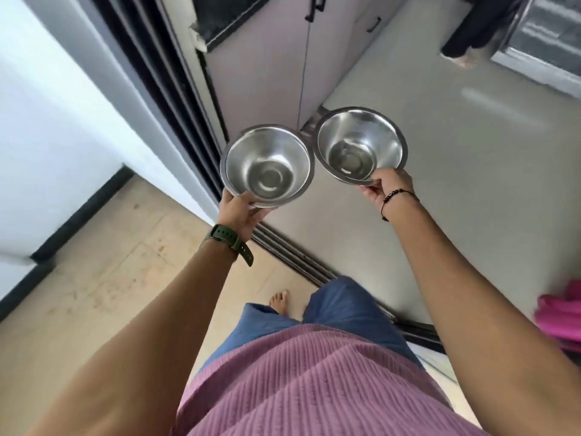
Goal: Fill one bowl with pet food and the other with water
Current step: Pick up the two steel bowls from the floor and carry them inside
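Two shiny steel bowls are held out in front of me, side by side and nearly touching at their rims. My left hand (240,212) grips the near rim of the left bowl (267,165), and a green watch sits on that wrist. My right hand (385,188) pinches the near rim of the right bowl (360,144), with a dark thread bracelet on that wrist. Both bowls look empty inside. No pet food or water source is in view.
I stand on a beige floor at a sliding-door track (292,253) that leads onto a grey floor (440,158). Pale cabinets (261,77) under a dark counter (226,17) rise ahead. A white wall (47,121) is on the left, pink cloth (562,316) at the right edge.
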### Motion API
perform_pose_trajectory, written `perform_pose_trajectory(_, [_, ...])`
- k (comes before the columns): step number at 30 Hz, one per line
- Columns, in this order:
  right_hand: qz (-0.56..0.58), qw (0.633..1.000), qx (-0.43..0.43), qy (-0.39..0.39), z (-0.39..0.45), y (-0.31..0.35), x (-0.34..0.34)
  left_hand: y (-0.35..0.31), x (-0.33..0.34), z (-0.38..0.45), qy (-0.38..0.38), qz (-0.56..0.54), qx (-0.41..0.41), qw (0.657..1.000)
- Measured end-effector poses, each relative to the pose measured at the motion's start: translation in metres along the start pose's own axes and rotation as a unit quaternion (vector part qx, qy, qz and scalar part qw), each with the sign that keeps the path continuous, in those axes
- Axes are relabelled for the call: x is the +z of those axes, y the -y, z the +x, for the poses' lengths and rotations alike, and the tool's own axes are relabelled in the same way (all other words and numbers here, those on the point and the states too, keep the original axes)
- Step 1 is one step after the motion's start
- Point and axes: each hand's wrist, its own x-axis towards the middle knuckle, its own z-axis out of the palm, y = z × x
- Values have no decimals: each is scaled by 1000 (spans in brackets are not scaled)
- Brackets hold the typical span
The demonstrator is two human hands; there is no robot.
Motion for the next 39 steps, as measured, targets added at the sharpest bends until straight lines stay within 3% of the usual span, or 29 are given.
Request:
perform_pose_trajectory(7, [64,996,17,-53,49,33,-14,-9,74,65,31,17,-17,999])
perform_pose_trajectory(13, [92,994,8,-56,123,86,-9,-19,151,120,0,5,4,1000])
perform_pose_trajectory(23, [63,997,-13,-31,271,260,21,-77,324,205,-98,-34,84,991])
perform_pose_trajectory(29, [54,996,-66,18,322,353,88,-153,396,233,-59,-82,135,986])
perform_pose_trajectory(34, [27,990,-109,88,350,406,166,-231,427,262,-8,-120,227,966])
perform_pose_trajectory(39, [21,980,-130,150,362,449,253,-305,431,298,-29,-129,255,958])
